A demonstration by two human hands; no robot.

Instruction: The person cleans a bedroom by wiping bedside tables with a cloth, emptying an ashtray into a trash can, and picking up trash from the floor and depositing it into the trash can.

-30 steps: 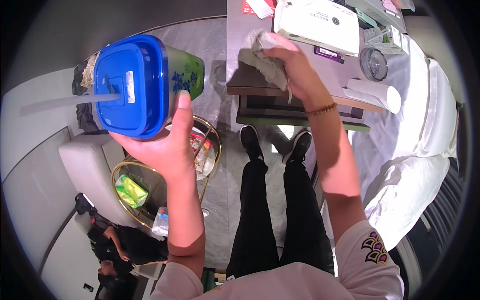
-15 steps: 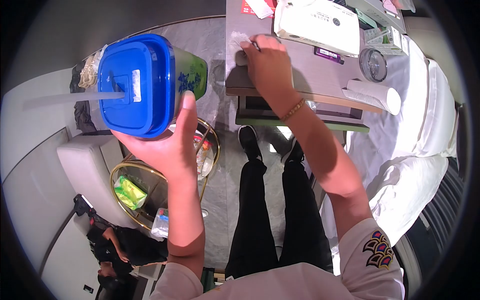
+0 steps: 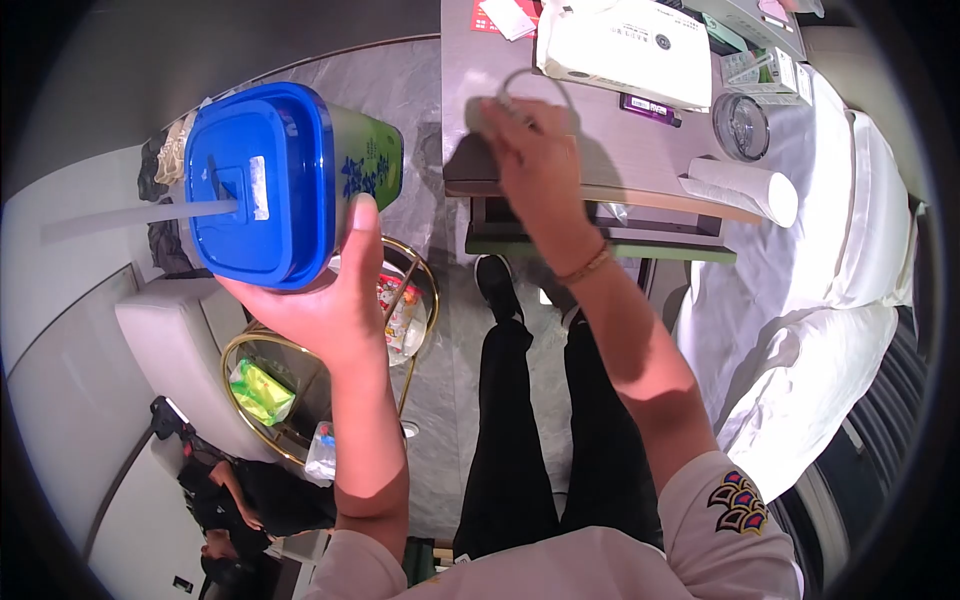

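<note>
My left hand (image 3: 325,310) grips a square plastic tub (image 3: 370,165) from below, thumb along its side. The tub has a blue lid (image 3: 255,190), a pale green body with dark blue print, and lies tilted with the lid facing left. From the lid's centre a whitish translucent straw-like strip (image 3: 140,215) sticks out. My right hand (image 3: 530,140) is over the near left corner of the desk (image 3: 600,150), fingers drawn together and slightly blurred. A thin grey curved line (image 3: 540,75) arcs by its fingertips; whether it is a cord or a shadow I cannot tell.
On the desk are a white packet (image 3: 625,50), a purple box (image 3: 650,108), a round clear dish (image 3: 742,127) and a paper roll (image 3: 745,190). A bed (image 3: 800,330) stands right. A gold-rimmed table (image 3: 232,370) and a seated person (image 3: 250,490) are left.
My right hand has shifted slightly downward, nearer the desk edge. The crumpled clear piece at its fingertips no longer shows. The tub has moved a little left and down, still in my left hand.
</note>
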